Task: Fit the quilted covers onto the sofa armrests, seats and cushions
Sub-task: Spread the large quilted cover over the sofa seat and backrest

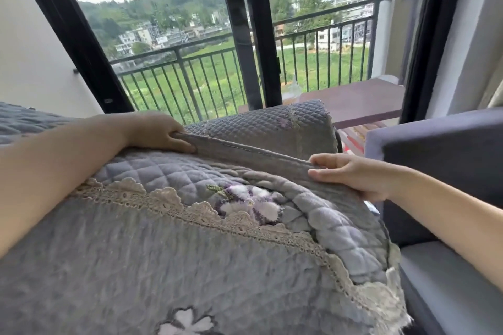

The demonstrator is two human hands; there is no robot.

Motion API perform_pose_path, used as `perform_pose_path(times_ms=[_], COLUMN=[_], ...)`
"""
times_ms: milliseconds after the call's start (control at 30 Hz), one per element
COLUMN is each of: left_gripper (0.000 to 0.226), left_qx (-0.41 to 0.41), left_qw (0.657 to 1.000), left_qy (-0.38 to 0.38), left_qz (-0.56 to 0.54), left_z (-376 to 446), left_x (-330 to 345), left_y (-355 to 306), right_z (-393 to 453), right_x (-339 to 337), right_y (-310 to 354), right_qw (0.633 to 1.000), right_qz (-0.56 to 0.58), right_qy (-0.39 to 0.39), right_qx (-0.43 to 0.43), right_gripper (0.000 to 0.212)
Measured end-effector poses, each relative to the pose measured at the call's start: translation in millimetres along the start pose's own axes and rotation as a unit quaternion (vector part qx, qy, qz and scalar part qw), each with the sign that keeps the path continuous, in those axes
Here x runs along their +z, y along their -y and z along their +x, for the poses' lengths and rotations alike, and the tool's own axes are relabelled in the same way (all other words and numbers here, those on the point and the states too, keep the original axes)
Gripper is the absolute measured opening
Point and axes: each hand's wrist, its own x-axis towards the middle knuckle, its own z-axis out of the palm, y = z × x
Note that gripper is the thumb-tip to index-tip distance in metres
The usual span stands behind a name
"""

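Note:
A grey quilted cushion cover (168, 226) with cream lace trim and purple embroidered flowers fills the lower middle of the head view, bulging over a cushion. Its open top edge runs as a flat grey band (253, 156) between my hands. My left hand (160, 132) pinches the left end of that band. My right hand (353, 174) pinches the right end, thumb under and fingers on top. Beyond the band lies a sofa armrest (266, 128) wearing a matching quilted cover.
A bare grey sofa section (446, 149) with a lighter seat (449, 275) stands on the right. Behind are black-framed glass doors (245, 35), a balcony railing (321, 35) and a dark wooden table (353, 100). More quilted cover (24, 122) lies at far left.

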Motion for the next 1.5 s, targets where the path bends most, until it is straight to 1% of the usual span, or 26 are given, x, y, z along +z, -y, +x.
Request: perform_pose_path(times_ms=[33, 67, 100, 133, 167, 233, 300, 367, 433, 467, 533, 567, 600, 633, 667, 700, 733, 767, 867, 1000, 1100, 1200, 1267, 1333, 1400, 1500], left_gripper=[0.033, 0.034, 0.035, 0.035, 0.036, 0.038, 0.042, 0.05, 0.063, 0.066, 0.058, 0.054, 0.053, 0.055, 0.057, 0.058, 0.058, 0.056, 0.055, 0.067, 0.075, 0.079, 0.081, 0.082, 0.078, 0.064], left_qx=[-0.009, -0.021, -0.035, -0.047, -0.053, -0.045, -0.031, -0.026, -0.017, -0.015, -0.017, -0.02, -0.022, -0.026, -0.031, -0.033, -0.031, -0.028, -0.026, -0.049, -0.024, 0.007, 0.002, -0.005, 0.016, 0.084], left_qw=[1.0, 0.999, 0.999, 0.998, 0.998, 0.998, 0.999, 0.998, 0.998, 0.999, 0.999, 0.999, 0.998, 0.997, 0.996, 0.995, 0.995, 0.995, 0.995, 0.988, 0.986, 0.983, 0.98, 0.978, 0.982, 0.987], left_qy=[0.008, 0.018, 0.03, 0.037, 0.04, 0.034, 0.03, 0.03, 0.029, 0.03, 0.041, 0.046, 0.051, 0.056, 0.061, 0.067, 0.071, 0.074, 0.087, 0.131, 0.155, 0.165, 0.173, 0.185, 0.175, 0.127], left_qz=[0.015, 0.022, 0.021, 0.014, 0.0, -0.022, -0.032, -0.041, -0.044, -0.041, -0.011, 0.012, 0.036, 0.054, 0.063, 0.064, 0.063, 0.062, 0.048, 0.072, 0.061, 0.079, 0.099, 0.093, 0.073, 0.054], left_z=[2.8, 5.8, 7.4, 9.3, 10.1, 12.5, 15.1, 15.9, 15.5, 15.9, 17.1, 19.2, 21.0, 22.7, 24.2, 24.9, 24.9, 24.0, 23.5, 28.0, 36.9, 49.4, 55.8, 61.1, 61.2, 60.3], left_x=[1.3, 1.9, 1.5, -0.2, -1.8, -4.1, -5.5, -6.8, -8.5, -8.5, -6.4, -4.4, -4.2, -4.5, -5.0, -4.8, -5.4, -7.0, -8.6, -12.3, -11.9, -9.1, -9.8, -9.4, -6.0, -0.2], left_y=[-1.2, -2.1, -4.1, -5.9, -8.1, -10.2, -10.5, -8.1, -6.3, -5.0, -5.2, -5.7, -7.2, -8.9, -9.2, -11.2, -12.8, -14.0, -17.5, -37.9, -69.6, -99.8, -112.4, -118.1, -120.3, -122.2], right_z=[5.3, 10.3, 13.2, 15.8, 15.3, 10.7, 3.1, 0.2, 9.5, 18.7, 43.1, 56.7, 69.5, 81.7, 90.4, 94.1, 94.3, 93.1, 90.6, 88.6, 85.5, 82.2, 79.0, 75.7, 73.2, 68.9], right_x=[1.8, 2.5, 2.8, -0.9, -3.5, -9.8, -15.9, -20.6, -27.0, -29.6, -32.6, -33.5, -34.8, -35.1, -33.0, -30.5, -27.7, -25.8, -21.7, -21.0, -23.1, -23.6, -24.4, -26.3, -25.9, -26.3], right_y=[2.1, 5.6, 9.5, 12.0, 15.4, 20.5, 27.3, 38.3, 47.8, 48.9, 39.1, 29.6, 20.1, 11.9, 6.9, 2.9, 1.1, 0.5, -1.4, -4.1, -7.2, -8.4, -8.1, -8.0, -8.9, -11.6], right_qw=[0.997, 0.989, 0.981, 0.978, 0.979, 0.985, 0.986, 0.979, 0.957, 0.937, 0.899, 0.89, 0.888, 0.89, 0.889, 0.877, 0.861, 0.852, 0.84, 0.83, 0.824, 0.828, 0.832, 0.837, 0.843, 0.855], right_qz=[-0.062, -0.11, -0.143, -0.142, -0.117, -0.074, -0.086, -0.118, -0.185, -0.231, -0.285, -0.293, -0.305, -0.33, -0.366, -0.404, -0.434, -0.45, -0.476, -0.493, -0.504, -0.502, -0.494, -0.483, -0.47, -0.446], right_qy=[-0.051, -0.096, -0.132, -0.155, -0.164, -0.149, -0.139, -0.167, -0.224, -0.261, -0.33, -0.348, -0.344, -0.315, -0.267, -0.222, -0.197, -0.185, -0.176, -0.187, -0.186, -0.177, -0.184, -0.196, -0.206, -0.216], right_qx=[-0.002, -0.01, -0.011, 0.001, 0.023, 0.045, 0.039, 0.024, 0.001, -0.013, -0.031, -0.03, -0.021, 0.012, 0.072, 0.135, 0.178, 0.194, 0.193, 0.182, 0.178, 0.177, 0.171, 0.167, 0.162, 0.154], right_gripper=[0.013, 0.018, 0.025, 0.028, 0.028, 0.027, 0.029, 0.036, 0.042, 0.044, 0.047, 0.047, 0.046, 0.043, 0.04, 0.044, 0.053, 0.058, 0.057, 0.055, 0.054, 0.053, 0.053, 0.051, 0.049, 0.045])
